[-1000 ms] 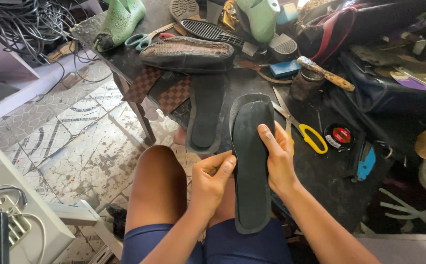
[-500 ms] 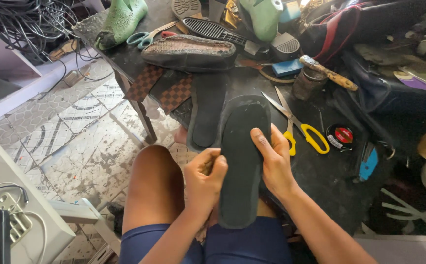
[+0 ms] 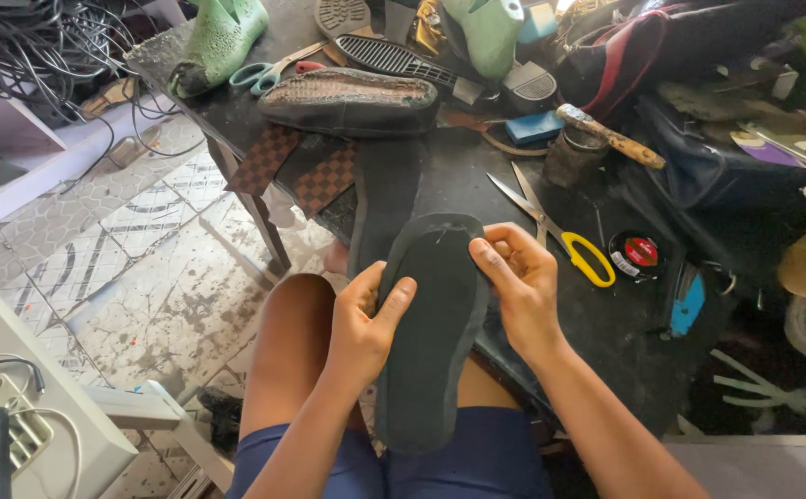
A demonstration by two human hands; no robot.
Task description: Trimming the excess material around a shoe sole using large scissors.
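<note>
Over lap, hands point(image 3: 449, 310) clasping insole point(image 3: 431, 323)

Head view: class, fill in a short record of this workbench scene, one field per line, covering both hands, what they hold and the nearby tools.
Held item: dark shoe sole, lengthwise over the lap
Left hand: grips the sole's left edge
Right hand: grips its right edge near the top
Nearest tool: yellow-handled scissors on the dark table
Further back: a shoe upside down, green shoe last
</note>
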